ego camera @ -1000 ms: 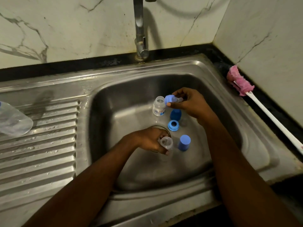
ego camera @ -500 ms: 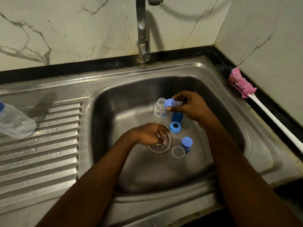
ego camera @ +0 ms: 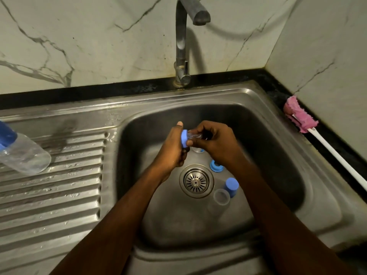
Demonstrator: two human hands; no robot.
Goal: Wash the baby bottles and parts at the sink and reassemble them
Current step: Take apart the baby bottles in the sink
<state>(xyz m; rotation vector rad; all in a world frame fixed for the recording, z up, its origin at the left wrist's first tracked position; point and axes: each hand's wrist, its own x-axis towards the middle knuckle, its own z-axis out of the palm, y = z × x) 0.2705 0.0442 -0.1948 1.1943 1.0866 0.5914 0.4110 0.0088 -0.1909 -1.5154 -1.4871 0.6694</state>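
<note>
Above the sink (ego camera: 198,94), blue-ringed clear nipple (ego camera: 188,136) on its side

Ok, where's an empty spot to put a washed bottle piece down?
The ribbed drainboard is bare between the lying bottle and the basin. Its floor in front of the drain is bare too. Right of the drain it's crowded: blue ring, blue cap, clear cap.

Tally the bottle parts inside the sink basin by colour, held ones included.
Blue: 3 (collar held in the left hand, ring on the basin floor, cap)
Clear: 3 (teat pinched by the right hand, cup, small bottle mostly hidden under the hands)
Total: 6
</note>
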